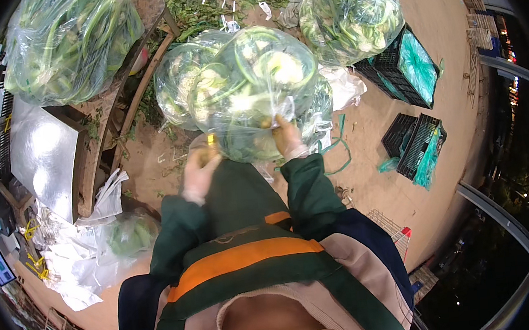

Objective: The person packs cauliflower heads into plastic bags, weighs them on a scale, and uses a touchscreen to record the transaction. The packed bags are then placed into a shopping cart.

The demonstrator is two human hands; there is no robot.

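Note:
A clear plastic bag of cauliflower heads [248,91] stands in front of me, taut and bulging. My right hand [287,139] pinches the plastic on the bag's near side. To the left of it, my left hand [202,168] is blurred, its fingers closed around a small yellow object [211,139] whose kind I cannot make out. Both hands seem to wear thin pale gloves. Another bag of cauliflower [175,85] sits partly hidden behind the front one.
A full bag of leafy cauliflower [70,45] rests on the table at upper left, near a shiny metal sheet [44,156]. Another cauliflower bag [350,16] is at upper right, beside a black crate with green lining [402,70]. More black crates [416,144] and leaf scraps [196,6] lie on the floor.

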